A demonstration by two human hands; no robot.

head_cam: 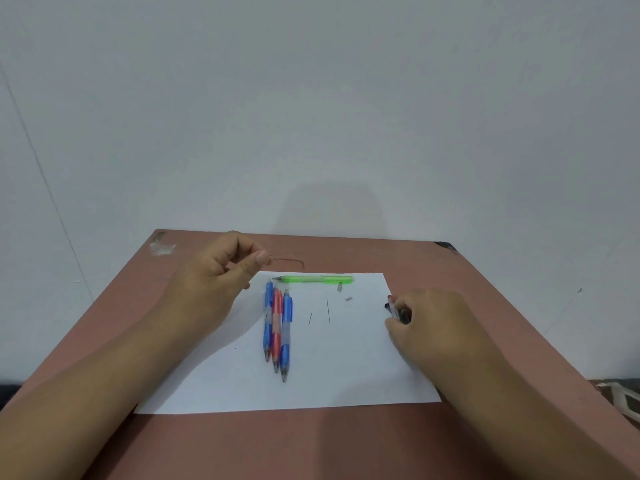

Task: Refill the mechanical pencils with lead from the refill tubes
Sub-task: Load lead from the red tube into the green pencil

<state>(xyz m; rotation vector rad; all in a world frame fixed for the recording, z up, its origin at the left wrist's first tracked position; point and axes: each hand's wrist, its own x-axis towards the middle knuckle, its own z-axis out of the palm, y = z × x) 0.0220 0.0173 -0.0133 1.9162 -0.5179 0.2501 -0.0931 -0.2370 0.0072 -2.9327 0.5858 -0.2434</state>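
Pinching a thin stick of lead (285,255) between thumb and forefinger, the left hand (221,271) hovers above the far left part of the brown table (346,445), just beyond the far left corner of a white sheet of paper (339,368). The lead points right from the fingertips, with its thin shadow on the tabletop below.

The right hand (429,323) rests at the right edge of the paper, fingers curled around a small dark object with a bit of red (396,308); what it is cannot be told, as the hand covers most of it.

On the paper lie three pencils side by side, touching, tips toward the person: a blue pencil (268,320), a red pencil (276,330) and another blue pencil (286,336). A green pencil (317,279) lies crosswise along the far edge. Just beside its right end sit a small grey cap (339,287) and a tiny white piece (348,299). Two loose leads, a short one (310,319) and a longer one (328,310), lie on the paper between the three pencils and the right hand.

A plain pale wall (311,98) stands behind the table.
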